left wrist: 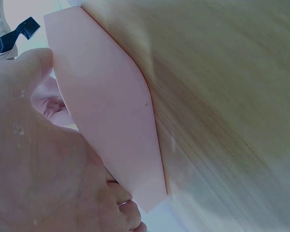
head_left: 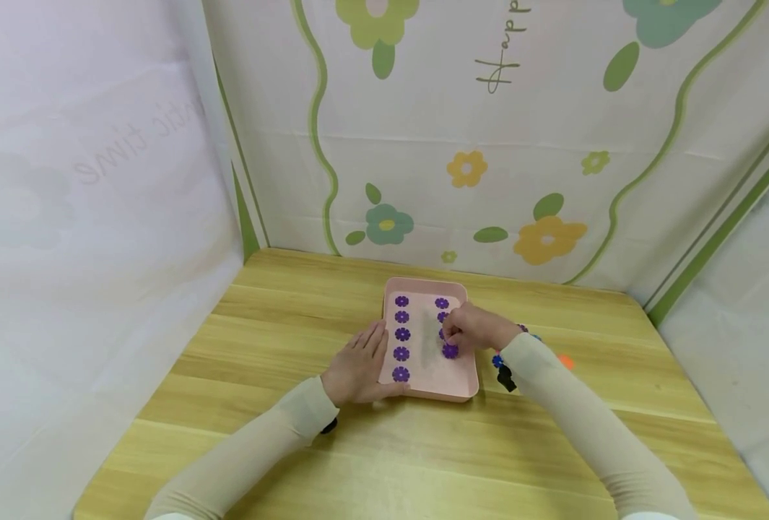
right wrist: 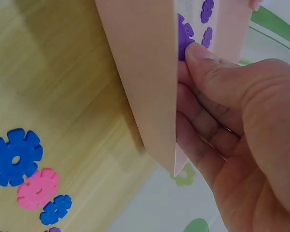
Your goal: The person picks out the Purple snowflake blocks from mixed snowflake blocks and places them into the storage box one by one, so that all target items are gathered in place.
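A pink tray [head_left: 426, 381] on the table holds purple notched plastic discs in two columns. The left column, with one purple disc [head_left: 401, 354] among several, is fully visible. My left hand [head_left: 357, 367] rests along the tray's left rim, fingers straight and thumb at the front corner; the left wrist view shows it against the outer wall [left wrist: 111, 101]. Inside the tray on the right side, my right hand [head_left: 478, 328] pinches a purple notched disc [right wrist: 183, 41] between thumb and fingers, at the near end of the right column. This hand partly covers other discs there.
Loose notched discs lie on the table right of the tray, including a blue disc [right wrist: 16, 157], a pink disc [right wrist: 38, 189] and an orange piece [head_left: 565, 362]. The right forearm partly hides them. A flower-printed cloth [head_left: 423, 195] stands behind the table.
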A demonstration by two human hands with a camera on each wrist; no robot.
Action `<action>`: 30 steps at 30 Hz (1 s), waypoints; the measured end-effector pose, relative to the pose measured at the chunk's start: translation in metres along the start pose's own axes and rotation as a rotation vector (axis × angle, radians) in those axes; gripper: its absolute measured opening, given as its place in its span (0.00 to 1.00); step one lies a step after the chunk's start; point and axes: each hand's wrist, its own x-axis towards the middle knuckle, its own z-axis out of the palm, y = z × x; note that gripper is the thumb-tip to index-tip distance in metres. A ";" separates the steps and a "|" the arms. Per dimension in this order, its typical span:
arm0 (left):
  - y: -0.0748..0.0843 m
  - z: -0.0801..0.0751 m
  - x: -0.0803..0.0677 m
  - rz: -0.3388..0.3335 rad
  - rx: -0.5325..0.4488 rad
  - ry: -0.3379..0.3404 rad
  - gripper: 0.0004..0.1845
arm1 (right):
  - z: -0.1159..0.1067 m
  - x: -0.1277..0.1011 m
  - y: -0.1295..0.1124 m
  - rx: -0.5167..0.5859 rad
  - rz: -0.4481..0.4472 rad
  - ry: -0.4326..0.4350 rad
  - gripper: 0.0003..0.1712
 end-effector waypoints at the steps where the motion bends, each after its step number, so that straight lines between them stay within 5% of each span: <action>1: 0.000 0.000 0.000 0.000 0.003 0.001 0.62 | 0.001 0.000 0.000 -0.002 0.006 -0.004 0.08; 15: 0.001 0.000 0.000 -0.014 0.008 -0.017 0.62 | -0.004 -0.004 -0.003 -0.022 0.035 0.010 0.05; 30: 0.000 0.001 0.000 0.007 -0.007 0.014 0.61 | -0.037 -0.049 0.033 -0.104 0.064 0.098 0.09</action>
